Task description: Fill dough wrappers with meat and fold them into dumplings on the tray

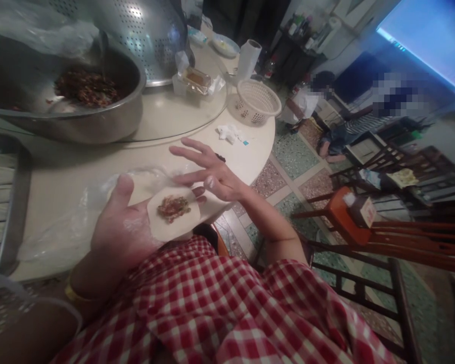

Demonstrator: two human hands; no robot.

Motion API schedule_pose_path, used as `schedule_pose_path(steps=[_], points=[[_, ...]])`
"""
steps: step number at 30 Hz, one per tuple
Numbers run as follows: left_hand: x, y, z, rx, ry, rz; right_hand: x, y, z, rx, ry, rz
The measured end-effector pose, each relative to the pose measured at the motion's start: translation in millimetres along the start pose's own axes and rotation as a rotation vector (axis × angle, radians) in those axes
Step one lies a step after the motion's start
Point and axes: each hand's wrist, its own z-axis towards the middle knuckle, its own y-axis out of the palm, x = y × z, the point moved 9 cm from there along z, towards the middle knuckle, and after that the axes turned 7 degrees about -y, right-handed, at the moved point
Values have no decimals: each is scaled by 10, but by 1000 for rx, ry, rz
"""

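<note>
My left hand [123, 227] lies palm up at the table's near edge. A round dumpling wrapper [174, 218] rests on its fingers, with a dab of dark meat filling [173, 207] in the middle. My right hand [208, 169] hovers just above and behind the wrapper, fingers spread and floury, the thumb touching the wrapper's right rim. More pale wrappers [146, 184] lie on a clear plastic sheet [60, 227] under my hands.
A big steel bowl of dark filling [85, 88] stands at the back left, a perforated colander [147, 30] behind it. A white plastic basket [256, 101], crumpled tissue [229, 132] and a paper roll [249, 58] sit toward the round table's [167, 116] far edge. Wooden chairs [364, 227] stand right. People sit beyond.
</note>
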Motion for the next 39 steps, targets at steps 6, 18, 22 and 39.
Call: schedule_pose_path(steps=[6,18,22,39], points=[[48,128,-19,-152,28,5,21,-52,-110,105,7,-49],[336,21,-99,315,231,242,-190,-172,-518,365,25,-329],[309,90,-79,356,183,365,-423,179,-498,309,-35,-389],[416,96,-79,397,372,748,-1054,50,-397,680,-418,-582]])
